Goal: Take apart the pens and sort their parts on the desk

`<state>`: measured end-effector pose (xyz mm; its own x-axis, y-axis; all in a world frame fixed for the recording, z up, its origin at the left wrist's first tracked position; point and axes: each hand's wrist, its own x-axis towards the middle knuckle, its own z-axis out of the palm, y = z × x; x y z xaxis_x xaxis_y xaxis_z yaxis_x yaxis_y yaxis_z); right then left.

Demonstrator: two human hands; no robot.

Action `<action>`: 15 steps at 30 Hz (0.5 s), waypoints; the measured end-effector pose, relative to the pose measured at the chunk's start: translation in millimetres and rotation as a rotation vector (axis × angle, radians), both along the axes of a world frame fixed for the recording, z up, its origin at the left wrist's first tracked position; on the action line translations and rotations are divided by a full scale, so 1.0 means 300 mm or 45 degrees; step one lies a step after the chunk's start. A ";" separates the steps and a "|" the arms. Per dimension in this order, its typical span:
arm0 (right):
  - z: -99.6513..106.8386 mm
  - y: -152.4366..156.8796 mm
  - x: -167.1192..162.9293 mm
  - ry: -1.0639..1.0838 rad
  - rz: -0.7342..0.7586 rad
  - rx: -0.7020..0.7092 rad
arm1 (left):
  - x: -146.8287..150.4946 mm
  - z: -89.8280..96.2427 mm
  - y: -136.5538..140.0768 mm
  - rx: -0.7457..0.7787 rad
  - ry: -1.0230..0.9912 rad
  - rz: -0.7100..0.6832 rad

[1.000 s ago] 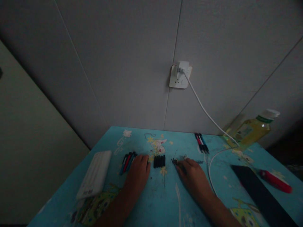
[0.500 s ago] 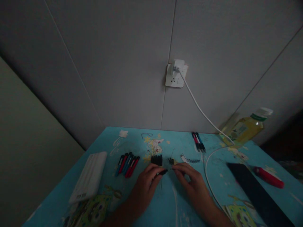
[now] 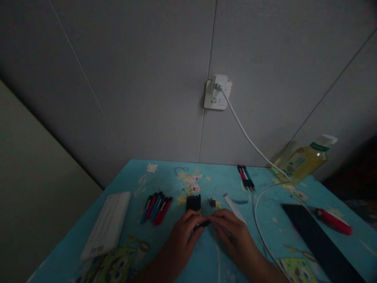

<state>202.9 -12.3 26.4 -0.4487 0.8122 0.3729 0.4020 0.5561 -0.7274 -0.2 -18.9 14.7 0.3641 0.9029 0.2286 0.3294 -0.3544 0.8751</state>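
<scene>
My left hand (image 3: 184, 232) is closed in a pinch around a short black pen part (image 3: 204, 224), whose end sticks out toward the right. My right hand (image 3: 231, 232) has its fingertips pressed together at that end; whatever they pinch is hidden. Just beyond the left fingers lies a row of black pen parts (image 3: 193, 202). A small cluster of tiny black pieces (image 3: 212, 203) sits ahead of the right fingers. Thin white pen refills (image 3: 234, 206) lie by the right hand, beside a line of small dark springs (image 3: 240, 202).
Red and blue pen barrels (image 3: 156, 207) lie to the left, near a white power bank (image 3: 107, 224). Several pens (image 3: 246, 177) rest at the back. On the right are a white cable (image 3: 257, 200), a yellow liquid bottle (image 3: 303, 161), a dark strip (image 3: 318, 239) and a red-handled tool (image 3: 334, 221).
My right hand has moved left, bringing its fingertips to the end of the black pen part in my left hand. More of the white refills is uncovered. The view has shifted slightly.
</scene>
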 end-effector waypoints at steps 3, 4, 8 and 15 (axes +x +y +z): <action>0.000 -0.004 -0.002 -0.054 0.016 0.062 | 0.004 -0.006 -0.004 -0.029 -0.044 0.026; -0.001 -0.003 0.001 -0.085 -0.003 0.082 | 0.004 -0.007 -0.006 -0.043 -0.057 0.040; -0.008 0.016 0.052 -0.326 -0.342 0.150 | 0.001 -0.011 -0.006 -0.153 -0.081 0.097; -0.037 0.063 0.153 -0.851 -0.751 0.068 | -0.002 -0.029 0.007 -0.335 -0.184 0.179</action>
<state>248.9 6.4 15.2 -0.1009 0.9686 0.2273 0.9643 0.1514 -0.2174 -0.8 -16.7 6.1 0.2124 0.9770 0.0209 0.2250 -0.0697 0.9719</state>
